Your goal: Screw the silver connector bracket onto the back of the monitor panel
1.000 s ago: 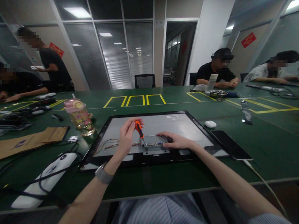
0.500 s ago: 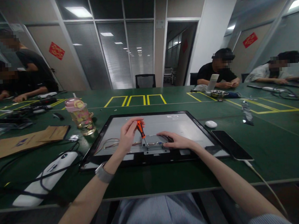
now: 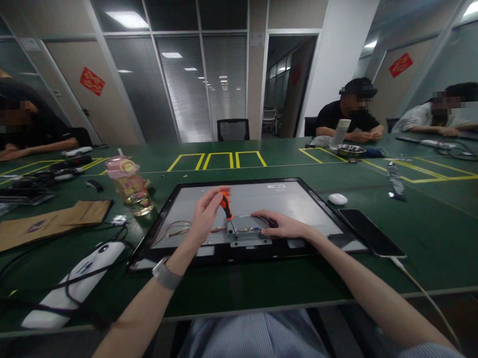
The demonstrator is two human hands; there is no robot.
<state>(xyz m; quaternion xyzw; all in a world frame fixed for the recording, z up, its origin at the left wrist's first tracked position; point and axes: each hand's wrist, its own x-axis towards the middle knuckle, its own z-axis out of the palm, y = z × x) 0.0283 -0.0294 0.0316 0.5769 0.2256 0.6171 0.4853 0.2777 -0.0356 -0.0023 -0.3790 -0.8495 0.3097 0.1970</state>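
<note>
At the far left, a standing person in dark clothing [image 3: 22, 91] was cut off by the frame edge. Nearer, black cables lay across a white power strip [image 3: 82, 280], hiding parts of its casing; beyond it lay a brown paper bag [image 3: 45, 226], cropped at the left, and a pink-lidded bottle [image 3: 126, 185] stood upright on the green table [image 3: 237, 291].

At centre, the left hand [image 3: 207, 210] had its grip closed on the handle of an orange-and-black screwdriver [image 3: 226, 205], whose upper end was partly covered by the fingers. The shaft slanted down to the left part of a metal bracket [image 3: 250, 243] with ports, at the near edge of a flat display panel [image 3: 305, 210]; the tip's exact contact was too small to make out. The right hand [image 3: 283, 224] rested at the bracket's right end, its fingers bent and partly overlapping a dark cable; whether its grip held anything could not be told.

To the right lay a white case [image 3: 338, 199] and a dark-screened phone [image 3: 370, 233], whose cable [image 3: 423, 292] ran down past the table edge.
</note>
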